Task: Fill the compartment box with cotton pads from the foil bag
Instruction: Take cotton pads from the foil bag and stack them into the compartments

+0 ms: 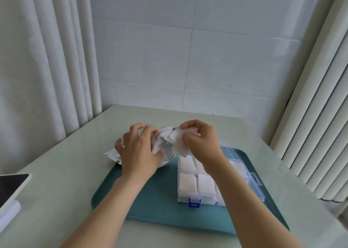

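The bag (168, 154) lies on its side at the far left edge of the tray (150, 206), partly over the table (66, 163), with its mouth turned to the right. The left hand (139, 150) grips the bag from above: its fingers (150, 130) curl over the top of the foil and the thumb presses the near side. The right hand (202, 141) is raised just right of the bag mouth, above the far end of the box (207, 199). Its fingers (188, 125) and thumb pinch a loose bunch of white pads (178, 142). The bunch reaches back to the bag mouth, and whether it is fully clear of the bag cannot be told. More white material shows at the mouth under the left thumb. The box sits on the right half of the tray, long axis pointing away from the person, apart from the bag. Its clear lid (250, 180) is folded open to the right and lies flat on the tray. A blue latch (194, 202) sits on the near wall. The visible compartments hold white stacks (188, 183) up to about rim level; the right forearm hides the right-hand compartments. A dark-screened device (11, 183) rests at the left table edge, well apart from the tray.
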